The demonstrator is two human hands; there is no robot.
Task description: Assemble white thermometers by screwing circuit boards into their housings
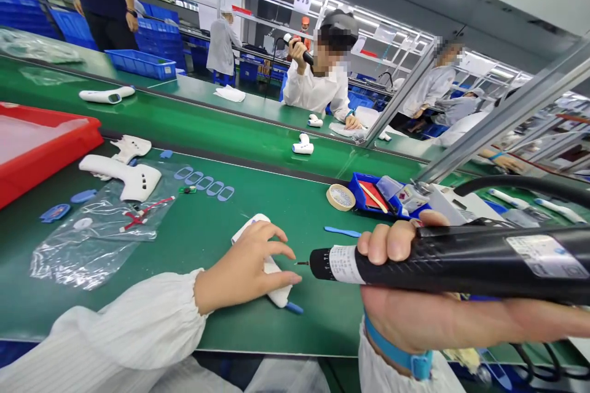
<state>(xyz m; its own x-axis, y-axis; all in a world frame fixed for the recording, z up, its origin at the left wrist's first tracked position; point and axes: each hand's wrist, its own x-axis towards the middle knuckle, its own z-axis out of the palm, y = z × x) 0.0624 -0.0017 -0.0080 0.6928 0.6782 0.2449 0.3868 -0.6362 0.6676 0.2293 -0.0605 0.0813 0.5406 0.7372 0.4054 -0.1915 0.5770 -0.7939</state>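
Note:
My right hand (391, 258) is wrapped round a black electric screwdriver (461, 261), held level with its thin bit pointing left. My left hand (249, 264) lies over a white thermometer housing (278, 295) on the green bench, hiding its middle. Its thumb and forefinger are apart, the gap between them facing the screwdriver bit; the remaining fingers are partly hidden. A blue part (294, 307) pokes out at the housing's lower end. To the left, white housing shells (120, 173) lie on a clear plastic bag (87, 252), with red-and-black wires (138, 216) on it too.
Several blue oval rings (203, 182) and a small green circuit board (187, 190) lie behind my left hand. A red tray (46, 147) stands at left. Beyond the screwdriver are a tape roll (340, 197), a blue bin (357, 187) and a blue strip (342, 231). A co-worker (318, 86) sits opposite.

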